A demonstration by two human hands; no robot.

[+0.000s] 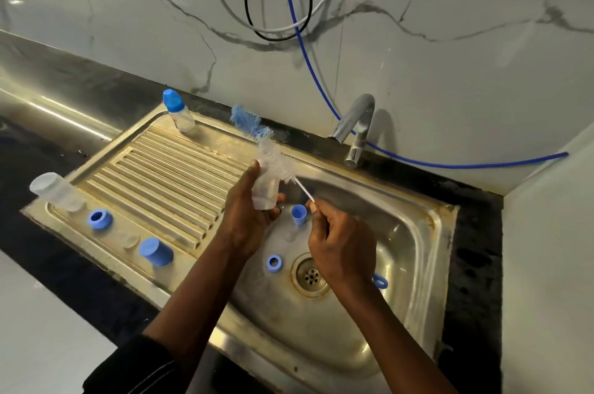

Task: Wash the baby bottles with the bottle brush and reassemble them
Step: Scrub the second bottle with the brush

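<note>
- Baby bottle (pixel 265 192): a clear, uncapped body is held over the basin of the sink (pixel 427 233), gripped by the curled fingers of the left hand (pixel 244 220).
- The bottle brush (pixel 274 163) is pinched by its thin white stem between the thumb and fingertips of the right hand (pixel 337 242). Its white bristles lie across the top of the bottle and its blue tuft juts out beyond. Whether any bristles are inside the bottle cannot be told.
- The brush crosses the bottle at a slant. It should be lined up with the bottle's length before it is pushed in, so that the bristles are not folded against the rim.
- The stem is pinched well back from the bristles and is likely to flex. Better control would be had with the pinch moved closer to them.
- Once the brush is inside, it is best twisted as well as pumped, with care given to the bottom corner and the neck.
- A wet bottle is probably slippery, so it should be kept over the basin, where a slip would do little harm.
- No water is seen running from the tap (pixel 356 130). A rinse will be needed.
- Much appears to remain. A blue cap (pixel 299 213) and a blue ring (pixel 274 264) lie in the basin. A second open bottle (pixel 56 191), another ring (pixel 101 218) and another cap (pixel 156 251) stand on the drainboard. Only the bottle at the back (pixel 178 113) is seen assembled.
</note>
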